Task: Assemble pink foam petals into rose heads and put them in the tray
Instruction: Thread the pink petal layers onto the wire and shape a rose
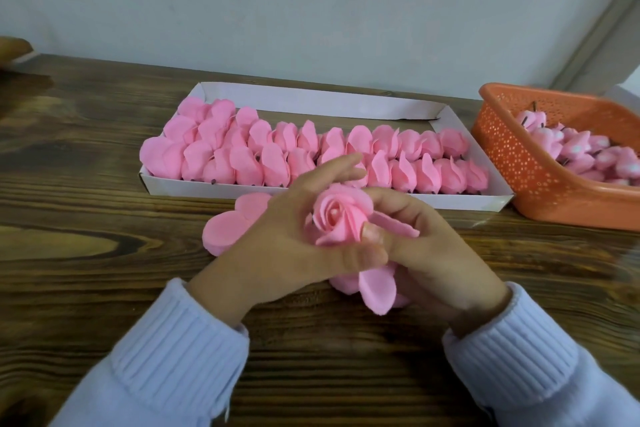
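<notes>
Brown wood table (104, 184). At back middle, white tray (311, 99) lies flat, holding rows of pink roses (349, 144) on their sides, packed tight. Far strip of tray bare. At right, orange basket (512, 163) just beside tray, with pile of small pink buds (581, 152) inside. In front of tray, left hand (277, 246) and right hand (429, 253) both curl round one rose (341, 215), open face up. Left thumb presses its side. One petal (377, 288) hangs below hands. Flat petals (225, 229) on table by left hand.
</notes>
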Action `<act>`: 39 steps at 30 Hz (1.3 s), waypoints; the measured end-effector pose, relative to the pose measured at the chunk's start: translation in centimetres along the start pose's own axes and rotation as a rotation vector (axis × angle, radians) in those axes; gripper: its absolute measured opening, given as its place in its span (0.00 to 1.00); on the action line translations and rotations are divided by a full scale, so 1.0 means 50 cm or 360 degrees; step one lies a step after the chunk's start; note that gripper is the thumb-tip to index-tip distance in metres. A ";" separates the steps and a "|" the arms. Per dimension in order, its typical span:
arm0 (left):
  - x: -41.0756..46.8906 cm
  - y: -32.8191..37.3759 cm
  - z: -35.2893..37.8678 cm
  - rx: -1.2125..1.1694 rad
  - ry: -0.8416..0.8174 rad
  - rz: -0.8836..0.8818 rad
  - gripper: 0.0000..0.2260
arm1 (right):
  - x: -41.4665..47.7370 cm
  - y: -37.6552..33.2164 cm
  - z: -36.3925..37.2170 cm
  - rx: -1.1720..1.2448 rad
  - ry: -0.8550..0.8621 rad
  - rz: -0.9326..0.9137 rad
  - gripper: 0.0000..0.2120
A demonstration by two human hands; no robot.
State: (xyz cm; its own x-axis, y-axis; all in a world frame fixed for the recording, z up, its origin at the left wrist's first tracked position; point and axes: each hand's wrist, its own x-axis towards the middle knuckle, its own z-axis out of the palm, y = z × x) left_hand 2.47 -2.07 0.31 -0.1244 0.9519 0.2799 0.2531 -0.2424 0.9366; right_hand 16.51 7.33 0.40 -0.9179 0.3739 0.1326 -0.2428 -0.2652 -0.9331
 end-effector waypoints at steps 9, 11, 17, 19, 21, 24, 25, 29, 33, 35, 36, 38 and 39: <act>-0.010 0.036 0.044 -0.0099 0.0108 -0.0058 0.13 | 0.007 0.012 0.008 -0.0254 -0.0031 0.0022 0.13; -0.020 0.055 0.076 0.0142 0.0083 0.0044 0.15 | 0.025 0.047 0.030 -0.0427 0.0145 0.0006 0.09; -0.011 0.029 0.058 0.0104 0.0343 0.0168 0.15 | 0.010 0.023 0.009 -0.0870 0.0253 -0.0276 0.08; -0.009 0.014 0.041 -0.0002 0.0462 0.0025 0.12 | -0.005 0.001 -0.002 -0.1136 0.0369 -0.0477 0.08; -0.007 0.004 0.046 -0.0058 0.0505 0.0058 0.12 | -0.003 0.008 0.002 -0.1260 0.0500 -0.0588 0.07; -0.004 0.000 0.048 -0.0048 0.0509 0.0040 0.16 | -0.002 0.015 0.003 -0.1283 0.0627 -0.0660 0.04; -0.004 -0.002 0.046 -0.0062 0.0513 0.0032 0.17 | -0.004 0.013 0.000 -0.1281 0.0656 -0.0690 0.04; -0.002 0.000 0.049 -0.0139 0.0528 0.0027 0.16 | -0.003 0.011 0.001 -0.1308 0.0729 -0.0698 0.05; 0.000 0.001 0.045 -0.0125 0.0564 0.0093 0.14 | -0.006 0.011 0.001 -0.1304 0.0743 -0.0694 0.04; 0.000 0.001 0.046 -0.0077 0.0576 0.0108 0.13 | -0.007 0.011 0.004 -0.1313 0.0741 -0.0736 0.03; -0.001 0.002 0.047 -0.0065 0.0568 0.0108 0.12 | -0.008 0.011 0.005 -0.1322 0.0742 -0.0763 0.03; -0.002 0.005 0.048 -0.0013 0.0519 0.0130 0.10 | -0.008 0.010 0.006 -0.1346 0.0763 -0.0804 0.04; -0.003 0.007 0.051 0.0023 0.0481 0.0157 0.08 | -0.009 0.010 0.005 -0.1356 0.0781 -0.0814 0.04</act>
State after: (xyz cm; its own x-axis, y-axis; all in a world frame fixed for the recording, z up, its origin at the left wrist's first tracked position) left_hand 5.01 -1.83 0.08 -0.3777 0.8245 0.4212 0.2916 -0.3259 0.8993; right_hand 16.71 6.79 -0.02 -0.5015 0.6260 0.5971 -0.0893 0.6490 -0.7555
